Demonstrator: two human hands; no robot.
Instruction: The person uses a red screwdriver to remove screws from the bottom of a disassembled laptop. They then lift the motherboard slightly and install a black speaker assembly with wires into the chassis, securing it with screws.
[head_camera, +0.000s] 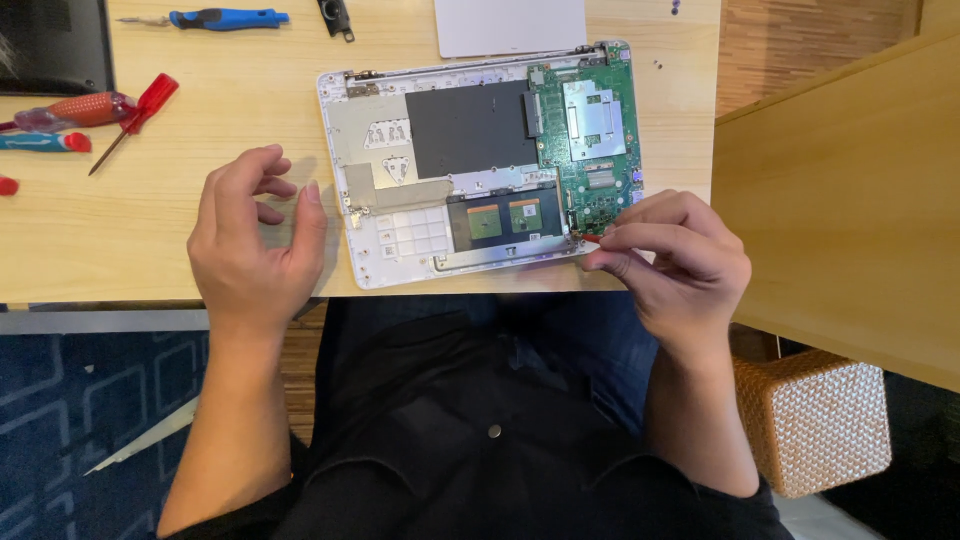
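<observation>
An opened white laptop base (400, 240) lies on the wooden table (120, 230), its green circuit board (590, 130) exposed on the right side. My right hand (670, 260) pinches a small red-tipped tool (592, 238) against the base's near right corner, at the lower edge of the circuit board. My left hand (255, 240) rests on the table just left of the base, fingers loosely curled and apart, holding nothing.
A blue-handled screwdriver (228, 18) and a white panel (510, 25) lie at the far edge. Red screwdrivers (120, 110) sit far left, beside a dark device (55, 45). A second wooden surface (840, 200) stands right, with a woven stool (815, 420) below.
</observation>
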